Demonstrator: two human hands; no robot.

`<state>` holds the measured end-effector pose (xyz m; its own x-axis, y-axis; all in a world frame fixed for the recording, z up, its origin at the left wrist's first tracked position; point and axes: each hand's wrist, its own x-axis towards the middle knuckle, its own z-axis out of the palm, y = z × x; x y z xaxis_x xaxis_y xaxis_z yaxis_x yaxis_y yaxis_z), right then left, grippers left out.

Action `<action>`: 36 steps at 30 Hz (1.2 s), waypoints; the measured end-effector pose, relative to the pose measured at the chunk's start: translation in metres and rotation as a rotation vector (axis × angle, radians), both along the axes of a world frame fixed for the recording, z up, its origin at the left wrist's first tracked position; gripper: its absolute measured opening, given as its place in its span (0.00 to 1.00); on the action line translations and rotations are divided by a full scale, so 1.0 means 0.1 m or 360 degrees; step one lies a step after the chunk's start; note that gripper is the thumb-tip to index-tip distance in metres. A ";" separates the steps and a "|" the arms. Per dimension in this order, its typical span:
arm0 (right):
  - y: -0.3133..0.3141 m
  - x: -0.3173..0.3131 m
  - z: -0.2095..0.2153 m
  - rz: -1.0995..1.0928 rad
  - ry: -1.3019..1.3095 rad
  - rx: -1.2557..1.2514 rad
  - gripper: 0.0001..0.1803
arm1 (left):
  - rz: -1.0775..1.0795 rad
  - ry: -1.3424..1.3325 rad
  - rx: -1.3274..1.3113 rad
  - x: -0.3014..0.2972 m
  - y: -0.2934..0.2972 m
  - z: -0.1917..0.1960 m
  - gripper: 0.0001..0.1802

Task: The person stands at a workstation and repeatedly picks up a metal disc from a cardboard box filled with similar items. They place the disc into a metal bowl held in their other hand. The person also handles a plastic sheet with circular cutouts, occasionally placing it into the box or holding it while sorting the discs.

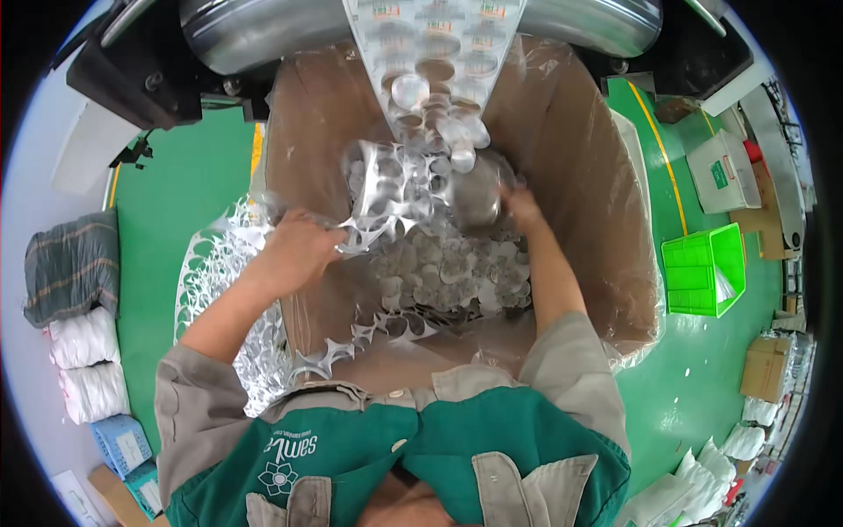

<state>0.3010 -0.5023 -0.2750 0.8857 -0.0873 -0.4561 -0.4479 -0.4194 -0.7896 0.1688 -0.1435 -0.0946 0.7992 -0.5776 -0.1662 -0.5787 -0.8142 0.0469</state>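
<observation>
A printed film sheet [435,44] hangs from the machine into a large lined box. Round silver discs [461,136] are at its lower end, some blurred by motion. My left hand [303,246], on the box's left side, is closed on a strip of silver scrap web [378,230] full of round holes. The web stretches across to the middle of the box. My right hand [522,209], blurred, is at the edge of a shiny, rounded metal bowl-like thing [474,198] and seems to grip it; its fingertips are partly hidden. Many loose discs [457,277] lie heaped below.
The brown box [588,193] has a clear plastic liner over its rim. More scrap web [250,342] spills outside its left wall. Metal rollers [263,35] span the top. A green crate [702,270] stands right; a folded grey quilt [72,268] and white bags [88,364] lie left.
</observation>
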 end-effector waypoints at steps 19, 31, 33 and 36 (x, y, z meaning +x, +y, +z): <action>0.26 0.10 1.74 0.1025 -0.0911 -0.0271 0.20 | 0.0043 0.0080 -0.0414 -0.04 -0.05 0.16 0.16; 0.09 0.05 1.22 0.0527 -0.0495 0.2331 0.30 | -0.0084 -0.0274 -0.0297 -0.09 0.02 -0.07 0.13; 0.18 0.21 0.37 0.0039 -0.0222 0.2118 0.29 | -0.0045 -0.0199 -0.0197 -0.11 0.01 -0.03 0.13; -0.10 -0.01 -0.79 0.0487 -0.0086 -0.0567 0.31 | 0.0030 -0.0082 -0.0120 -0.11 -0.05 0.03 0.15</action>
<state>0.2995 -0.5123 -0.3543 0.9167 0.0390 -0.3976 -0.2234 -0.7749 -0.5913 0.1583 -0.1489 -0.0913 0.8165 -0.5716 -0.0815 -0.5664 -0.8203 0.0792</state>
